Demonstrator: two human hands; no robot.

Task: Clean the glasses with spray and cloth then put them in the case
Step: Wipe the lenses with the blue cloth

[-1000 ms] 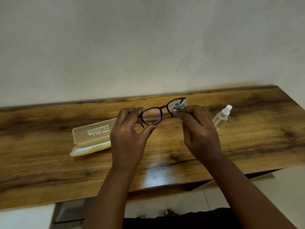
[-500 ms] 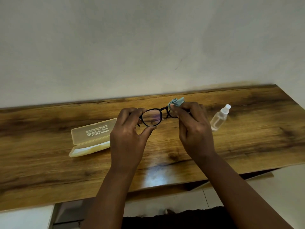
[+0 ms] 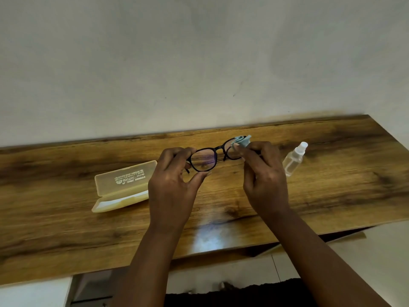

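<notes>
Black-framed glasses [image 3: 207,160] are held up above the wooden table [image 3: 332,191]. My left hand [image 3: 172,185] pinches the left lens rim between thumb and fingers. My right hand [image 3: 263,176] presses a pale blue cloth [image 3: 243,141] against the right lens, which the cloth and fingers partly hide. A translucent yellow glasses case [image 3: 124,185] lies open on the table to the left of my left hand. A small clear spray bottle [image 3: 294,159] with a white cap stands on the table just right of my right hand.
A plain pale wall [image 3: 199,63] rises directly behind the table. The table's front edge runs below my wrists, with white floor or cabinet surfaces beneath it. Bare wood lies at the far left and far right of the tabletop.
My right hand has shifted the cloth slightly over the right lens, moving left then back. The left hand keeps its hold on the glasses in nearly the same place.
</notes>
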